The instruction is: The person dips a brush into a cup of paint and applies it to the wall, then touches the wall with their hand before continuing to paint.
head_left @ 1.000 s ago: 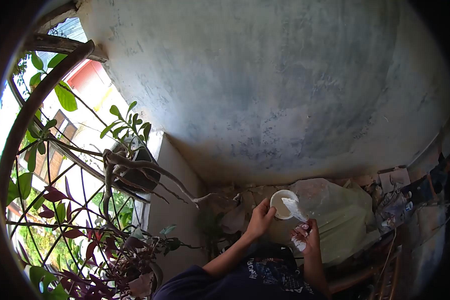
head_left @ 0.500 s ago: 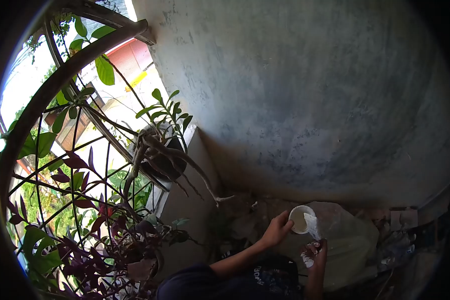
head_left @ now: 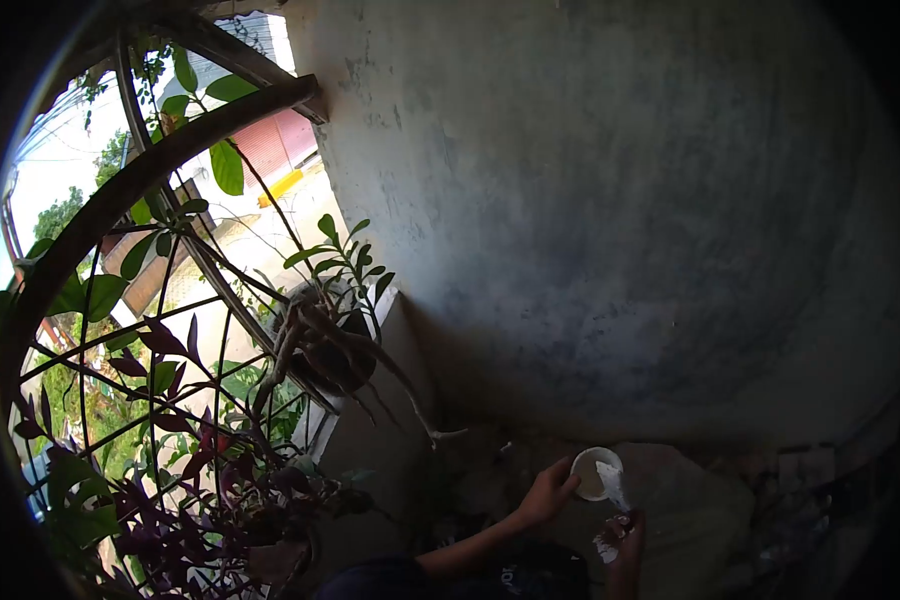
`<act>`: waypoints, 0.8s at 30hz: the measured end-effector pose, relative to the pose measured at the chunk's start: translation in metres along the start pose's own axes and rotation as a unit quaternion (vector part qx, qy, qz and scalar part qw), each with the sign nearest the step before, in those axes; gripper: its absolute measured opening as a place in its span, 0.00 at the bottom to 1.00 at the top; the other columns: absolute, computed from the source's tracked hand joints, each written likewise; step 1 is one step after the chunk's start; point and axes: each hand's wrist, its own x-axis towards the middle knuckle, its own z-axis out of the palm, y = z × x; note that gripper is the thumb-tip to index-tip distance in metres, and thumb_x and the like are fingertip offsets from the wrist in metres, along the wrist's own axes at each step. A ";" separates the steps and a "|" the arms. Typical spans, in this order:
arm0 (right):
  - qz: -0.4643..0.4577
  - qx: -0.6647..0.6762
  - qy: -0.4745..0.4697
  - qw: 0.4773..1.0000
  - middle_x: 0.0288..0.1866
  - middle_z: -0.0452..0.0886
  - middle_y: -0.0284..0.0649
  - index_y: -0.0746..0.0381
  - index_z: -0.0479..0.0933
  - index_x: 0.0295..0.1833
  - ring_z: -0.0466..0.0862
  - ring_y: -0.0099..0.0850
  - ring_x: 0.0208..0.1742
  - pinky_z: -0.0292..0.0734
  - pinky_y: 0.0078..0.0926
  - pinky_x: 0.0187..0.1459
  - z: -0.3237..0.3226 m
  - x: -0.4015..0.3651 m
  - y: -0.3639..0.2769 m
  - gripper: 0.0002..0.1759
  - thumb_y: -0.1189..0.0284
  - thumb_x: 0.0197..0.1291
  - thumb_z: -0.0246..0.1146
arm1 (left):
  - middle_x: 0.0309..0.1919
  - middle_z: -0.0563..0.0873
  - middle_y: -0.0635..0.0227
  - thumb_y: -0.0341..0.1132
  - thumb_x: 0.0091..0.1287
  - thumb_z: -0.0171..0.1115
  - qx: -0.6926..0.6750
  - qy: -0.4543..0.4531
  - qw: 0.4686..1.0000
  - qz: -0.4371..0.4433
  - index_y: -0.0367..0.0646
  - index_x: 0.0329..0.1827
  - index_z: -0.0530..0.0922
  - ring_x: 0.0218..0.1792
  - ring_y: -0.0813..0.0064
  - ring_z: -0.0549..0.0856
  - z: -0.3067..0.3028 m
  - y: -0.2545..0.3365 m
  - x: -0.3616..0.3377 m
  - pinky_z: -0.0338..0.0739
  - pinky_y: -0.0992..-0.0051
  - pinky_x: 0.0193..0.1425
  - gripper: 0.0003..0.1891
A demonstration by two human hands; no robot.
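My left hand (head_left: 550,494) is closed on the side of a round white tub (head_left: 587,482), its mouth tipped toward me. Pale material shows inside. In my right hand (head_left: 626,540) is a white-coated brush-like tool (head_left: 613,486), gripped by its lower end. Its broad end overlaps the tub's mouth. White smears cover part of my right hand. The tool's exact kind is obscured by the coating.
A stained grey wall (head_left: 610,220) rises ahead. To the left are a curved metal grille (head_left: 160,165), a potted plant with thick bare roots (head_left: 335,350) and purple-leaved plants (head_left: 170,510). A pale sheet-like covering (head_left: 685,500) lies behind the hands.
The view has tilted up, so the wall, plants and hands sit lower in the frame. Both hands keep their grips, with the tool still at the tub's mouth.
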 end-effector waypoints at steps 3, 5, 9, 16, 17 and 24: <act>0.012 0.010 -0.072 0.997 0.18 0.71 0.25 0.52 0.69 0.27 0.66 0.18 0.16 0.67 0.29 0.29 -0.006 0.001 -0.001 0.12 0.62 0.63 0.55 | 0.51 0.82 0.51 0.33 0.68 0.55 -0.036 -0.046 0.998 -0.007 0.29 0.59 0.70 0.54 0.66 0.80 -0.005 -0.014 0.005 0.72 0.70 0.58 0.20; -0.017 0.034 -0.062 0.997 0.19 0.71 0.26 0.53 0.71 0.29 0.66 0.18 0.16 0.65 0.27 0.28 0.009 -0.008 0.003 0.12 0.62 0.65 0.55 | 0.50 0.82 0.52 0.32 0.68 0.54 -0.044 -0.038 0.998 -0.006 0.28 0.57 0.71 0.53 0.67 0.80 -0.009 -0.009 0.006 0.72 0.71 0.58 0.18; -0.066 0.071 -0.077 0.992 0.19 0.71 0.28 0.54 0.72 0.29 0.67 0.18 0.16 0.64 0.26 0.28 0.024 -0.009 -0.003 0.13 0.62 0.66 0.56 | 0.45 0.83 0.57 0.30 0.69 0.51 -0.060 0.031 0.998 -0.010 0.28 0.52 0.72 0.48 0.71 0.81 -0.006 -0.022 0.009 0.73 0.73 0.54 0.14; -0.095 0.087 -0.060 0.990 0.18 0.73 0.27 0.54 0.72 0.28 0.67 0.18 0.16 0.64 0.24 0.29 0.036 0.023 -0.020 0.13 0.62 0.65 0.58 | 0.38 0.82 0.66 0.27 0.69 0.47 -0.142 -0.018 0.989 -0.044 0.33 0.44 0.74 0.39 0.81 0.79 0.005 -0.027 0.046 0.74 0.77 0.45 0.08; -0.099 0.091 -0.055 0.989 0.18 0.73 0.27 0.54 0.72 0.28 0.67 0.18 0.16 0.64 0.24 0.29 0.038 0.030 -0.022 0.13 0.62 0.65 0.58 | 0.38 0.82 0.66 0.27 0.69 0.47 -0.141 -0.024 0.989 -0.048 0.33 0.44 0.74 0.39 0.81 0.79 0.010 -0.035 0.054 0.74 0.77 0.45 0.08; -0.270 0.057 -0.037 0.960 0.24 0.69 0.29 0.57 0.69 0.33 0.66 0.19 0.23 0.63 0.23 0.30 0.069 0.122 -0.063 0.14 0.59 0.66 0.57 | 0.35 0.81 0.69 0.26 0.69 0.47 -0.160 0.033 0.986 -0.037 0.36 0.42 0.73 0.35 0.84 0.77 0.030 -0.076 0.095 0.74 0.79 0.41 0.06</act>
